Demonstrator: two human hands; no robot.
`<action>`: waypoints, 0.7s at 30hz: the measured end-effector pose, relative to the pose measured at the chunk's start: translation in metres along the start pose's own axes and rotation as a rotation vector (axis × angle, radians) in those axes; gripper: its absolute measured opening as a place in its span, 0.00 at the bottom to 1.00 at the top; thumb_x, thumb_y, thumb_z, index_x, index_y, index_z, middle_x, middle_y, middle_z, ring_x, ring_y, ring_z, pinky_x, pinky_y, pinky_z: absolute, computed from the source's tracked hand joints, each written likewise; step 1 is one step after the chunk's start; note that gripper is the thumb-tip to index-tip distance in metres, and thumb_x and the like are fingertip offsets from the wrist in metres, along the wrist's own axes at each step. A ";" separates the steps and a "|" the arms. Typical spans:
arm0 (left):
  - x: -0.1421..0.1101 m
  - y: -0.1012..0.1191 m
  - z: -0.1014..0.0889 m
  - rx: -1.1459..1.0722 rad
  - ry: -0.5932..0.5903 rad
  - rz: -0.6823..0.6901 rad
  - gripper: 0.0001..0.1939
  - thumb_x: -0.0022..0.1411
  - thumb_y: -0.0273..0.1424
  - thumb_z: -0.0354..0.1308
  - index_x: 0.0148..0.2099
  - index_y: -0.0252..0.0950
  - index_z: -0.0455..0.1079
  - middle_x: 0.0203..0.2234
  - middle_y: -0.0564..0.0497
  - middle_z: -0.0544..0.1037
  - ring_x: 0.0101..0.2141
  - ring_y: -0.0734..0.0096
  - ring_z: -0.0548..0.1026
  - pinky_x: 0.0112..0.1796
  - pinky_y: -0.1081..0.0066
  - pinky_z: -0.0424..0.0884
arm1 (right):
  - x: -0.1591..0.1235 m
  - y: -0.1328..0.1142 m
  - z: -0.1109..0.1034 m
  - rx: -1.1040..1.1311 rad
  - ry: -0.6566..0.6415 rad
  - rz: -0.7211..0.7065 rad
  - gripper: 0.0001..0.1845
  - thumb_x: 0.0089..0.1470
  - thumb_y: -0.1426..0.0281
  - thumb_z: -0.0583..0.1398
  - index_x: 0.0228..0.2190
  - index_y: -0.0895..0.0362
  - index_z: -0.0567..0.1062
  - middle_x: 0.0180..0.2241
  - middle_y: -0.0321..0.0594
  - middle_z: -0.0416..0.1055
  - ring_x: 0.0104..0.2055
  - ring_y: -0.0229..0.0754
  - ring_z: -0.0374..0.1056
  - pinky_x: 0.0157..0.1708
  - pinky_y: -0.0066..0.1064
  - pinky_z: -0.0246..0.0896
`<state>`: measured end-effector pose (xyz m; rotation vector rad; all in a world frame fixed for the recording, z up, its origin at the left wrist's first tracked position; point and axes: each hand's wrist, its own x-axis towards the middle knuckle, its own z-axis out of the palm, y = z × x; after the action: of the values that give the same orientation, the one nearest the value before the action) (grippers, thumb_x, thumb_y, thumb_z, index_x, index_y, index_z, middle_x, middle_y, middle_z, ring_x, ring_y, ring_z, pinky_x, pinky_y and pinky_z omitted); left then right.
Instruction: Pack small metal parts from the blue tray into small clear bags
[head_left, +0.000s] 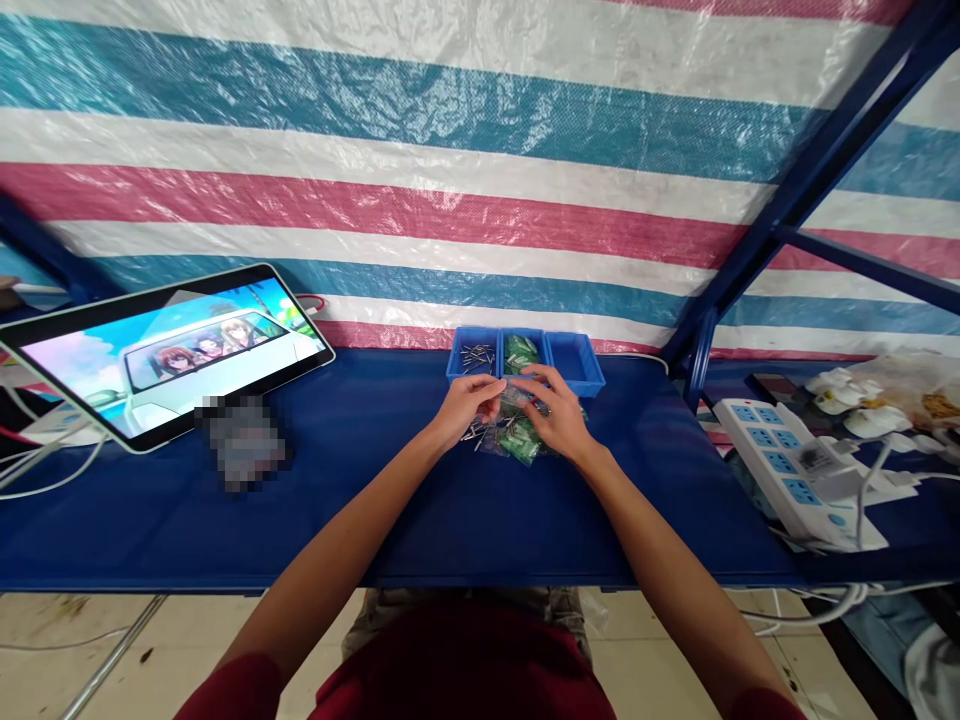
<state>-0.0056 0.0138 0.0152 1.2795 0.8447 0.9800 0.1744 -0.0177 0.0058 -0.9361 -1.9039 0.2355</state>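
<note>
My left hand (466, 402) and my right hand (553, 410) meet over the blue table (420, 500), fingers pinched together on a small clear plastic bag (513, 397) held between them. Beneath the hands lie loose small metal screws (477, 432) and green packets (520, 441). Just behind stand three joined blue bins: the left bin (471, 356) holds metal screws, the middle bin (521, 352) holds green packets, the right bin (576, 360) looks empty.
A tablet (169, 345) showing a cartoon leans at the left, with white cables (37, 470) beside it. A white power strip (795, 470) with plugs sits at the right. A blue metal frame post (701, 350) rises behind the bins, against a striped tarp.
</note>
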 end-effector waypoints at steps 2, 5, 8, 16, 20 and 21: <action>0.000 0.000 -0.002 0.057 -0.003 -0.033 0.22 0.53 0.48 0.62 0.25 0.32 0.68 0.13 0.54 0.68 0.14 0.79 0.63 0.15 0.77 0.54 | 0.001 0.000 0.001 -0.011 0.019 0.042 0.12 0.60 0.66 0.54 0.39 0.54 0.77 0.41 0.46 0.72 0.42 0.45 0.69 0.41 0.37 0.67; 0.001 0.003 -0.008 0.266 0.084 0.020 0.26 0.58 0.50 0.55 0.22 0.32 0.67 0.11 0.54 0.66 0.13 0.79 0.62 0.17 0.76 0.56 | 0.003 0.002 0.000 0.078 -0.049 0.222 0.12 0.58 0.63 0.57 0.31 0.56 0.78 0.28 0.41 0.73 0.30 0.42 0.68 0.32 0.34 0.65; 0.000 0.008 -0.018 0.496 0.159 0.145 0.24 0.61 0.47 0.53 0.21 0.33 0.67 0.11 0.55 0.66 0.14 0.78 0.64 0.20 0.76 0.60 | 0.006 0.005 -0.004 0.338 -0.179 0.470 0.14 0.52 0.59 0.61 0.27 0.57 0.76 0.17 0.34 0.67 0.19 0.37 0.61 0.21 0.30 0.58; 0.003 0.010 -0.034 0.982 0.019 0.307 0.21 0.64 0.40 0.49 0.24 0.34 0.70 0.16 0.53 0.72 0.20 0.74 0.68 0.26 0.75 0.60 | 0.016 0.011 -0.019 0.898 0.358 0.876 0.16 0.46 0.59 0.65 0.33 0.56 0.72 0.33 0.43 0.77 0.29 0.42 0.74 0.30 0.33 0.71; 0.003 0.007 -0.033 1.051 -0.045 0.359 0.15 0.63 0.39 0.51 0.34 0.35 0.74 0.25 0.51 0.76 0.25 0.72 0.71 0.29 0.74 0.62 | 0.013 0.011 -0.016 0.589 0.303 0.894 0.20 0.47 0.61 0.62 0.42 0.58 0.71 0.27 0.40 0.76 0.20 0.40 0.70 0.22 0.32 0.67; 0.002 0.006 -0.031 1.063 -0.073 0.373 0.14 0.63 0.39 0.52 0.36 0.36 0.74 0.29 0.51 0.77 0.27 0.72 0.72 0.30 0.74 0.63 | 0.012 0.012 -0.014 0.447 0.273 0.842 0.19 0.48 0.62 0.61 0.41 0.58 0.73 0.25 0.38 0.75 0.18 0.39 0.68 0.21 0.32 0.64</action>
<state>-0.0344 0.0277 0.0179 2.4280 1.1455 0.7468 0.1893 -0.0047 0.0151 -1.3201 -1.0517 0.9322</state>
